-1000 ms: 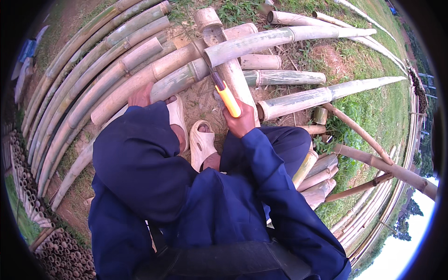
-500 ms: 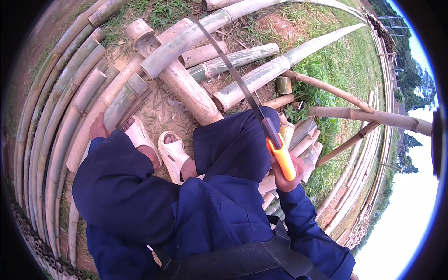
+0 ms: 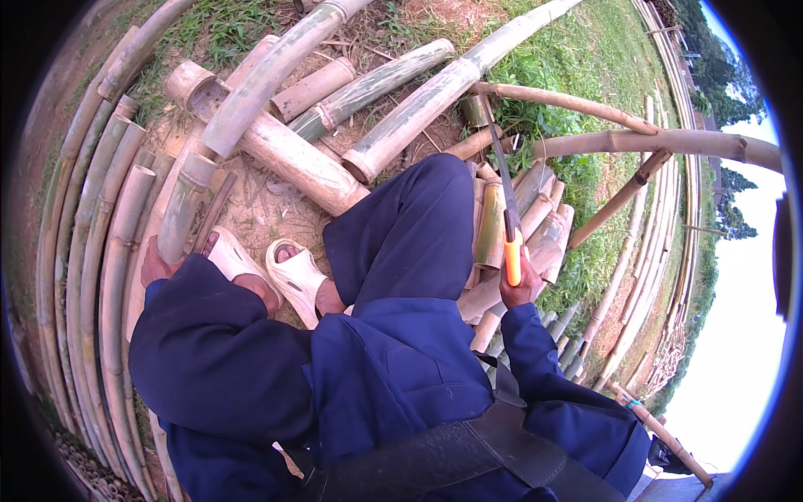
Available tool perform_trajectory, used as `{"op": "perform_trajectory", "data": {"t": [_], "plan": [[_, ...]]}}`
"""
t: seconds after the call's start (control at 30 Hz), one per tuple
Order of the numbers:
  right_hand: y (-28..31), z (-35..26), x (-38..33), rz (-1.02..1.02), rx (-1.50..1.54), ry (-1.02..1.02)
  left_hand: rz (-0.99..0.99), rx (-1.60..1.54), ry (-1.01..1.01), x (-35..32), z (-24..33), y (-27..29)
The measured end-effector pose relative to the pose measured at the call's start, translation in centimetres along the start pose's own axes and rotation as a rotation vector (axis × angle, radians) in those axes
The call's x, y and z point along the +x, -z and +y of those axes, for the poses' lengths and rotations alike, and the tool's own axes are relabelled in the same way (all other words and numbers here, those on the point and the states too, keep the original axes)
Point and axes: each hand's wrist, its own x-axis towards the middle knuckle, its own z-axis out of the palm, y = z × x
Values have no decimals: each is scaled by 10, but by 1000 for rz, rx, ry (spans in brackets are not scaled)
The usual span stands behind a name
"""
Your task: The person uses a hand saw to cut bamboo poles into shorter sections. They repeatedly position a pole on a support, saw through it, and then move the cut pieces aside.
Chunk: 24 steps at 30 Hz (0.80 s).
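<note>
My right hand (image 3: 520,289) grips the orange handle of a hand saw (image 3: 507,213). Its thin dark blade points up and away over a heap of short cut bamboo pieces (image 3: 535,222) at my right side. My left hand (image 3: 155,266) rests on the lower end of a green bamboo pole (image 3: 186,205) lying on the dirt at my left. I wear dark blue clothes and pale sandals (image 3: 294,276); my feet stand on bare earth between the poles.
Long bamboo poles (image 3: 92,251) lie stacked along the left. Thick cut bamboo sections (image 3: 301,163) and green poles (image 3: 435,105) lie ahead on dirt and grass. A low frame of thin bamboo rails (image 3: 644,142) stands at the right.
My right hand has swung the saw from the bamboo in front of me over to my right side, above the heap of short pieces. The view has turned right.
</note>
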Motion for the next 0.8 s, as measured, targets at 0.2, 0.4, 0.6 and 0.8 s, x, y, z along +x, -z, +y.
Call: {"op": "perform_trajectory", "data": {"t": [0.2,0.4,0.6,0.8], "plan": [[-19,20,-46,-73,-109,50,-6,22,16,-5,-7,-2],[-58,35,-52,-378,-361,100,13,37,34,-28,-25,0],[-50,29,-45,-599,-182,228,22,22,50,-47,-26,1],[-25,-40,51,-223,153,-120,22,-8,53,-63,-28,-2]]}}
